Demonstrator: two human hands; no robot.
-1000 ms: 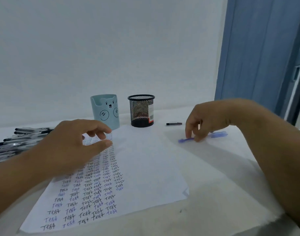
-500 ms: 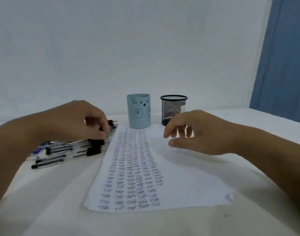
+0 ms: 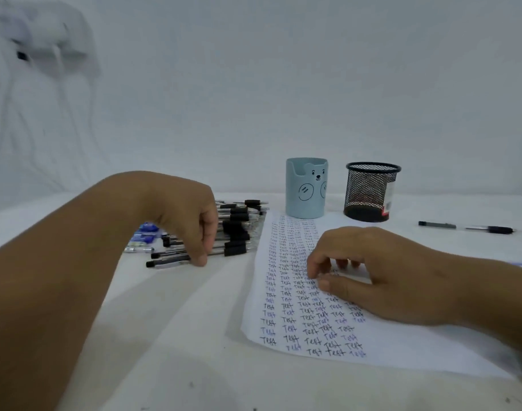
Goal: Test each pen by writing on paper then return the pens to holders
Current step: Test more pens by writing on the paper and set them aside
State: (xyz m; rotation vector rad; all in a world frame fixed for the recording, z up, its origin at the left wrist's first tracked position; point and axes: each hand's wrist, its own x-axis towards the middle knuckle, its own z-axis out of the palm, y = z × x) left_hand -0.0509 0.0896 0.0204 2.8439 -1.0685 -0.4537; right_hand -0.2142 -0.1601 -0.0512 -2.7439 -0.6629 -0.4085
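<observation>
A pile of several black-capped pens point(image 3: 239, 229) lies left of a paper sheet point(image 3: 417, 348) covered in rows of the word "Test". My left hand point(image 3: 191, 221) reaches over the pile, its fingers curled down around a black pen point(image 3: 168, 262) at the pile's front edge. My right hand point(image 3: 372, 271) rests on the middle of the sheet with loosely curled fingertips touching it and holds nothing. Behind the sheet stand a pale blue bear-faced holder point(image 3: 305, 188) and a black mesh holder point(image 3: 371, 192), with no pens showing above their rims.
Two loose dark pens point(image 3: 437, 224) point(image 3: 491, 229) lie on the white table to the right of the mesh holder. A few blue pens point(image 3: 145, 235) lie at the pile's left side. A white wall stands close behind the table.
The view swung left from the blue pen at the right. My left hand went to the pen pile and now curls at its front edge. My right hand dropped onto the paper.
</observation>
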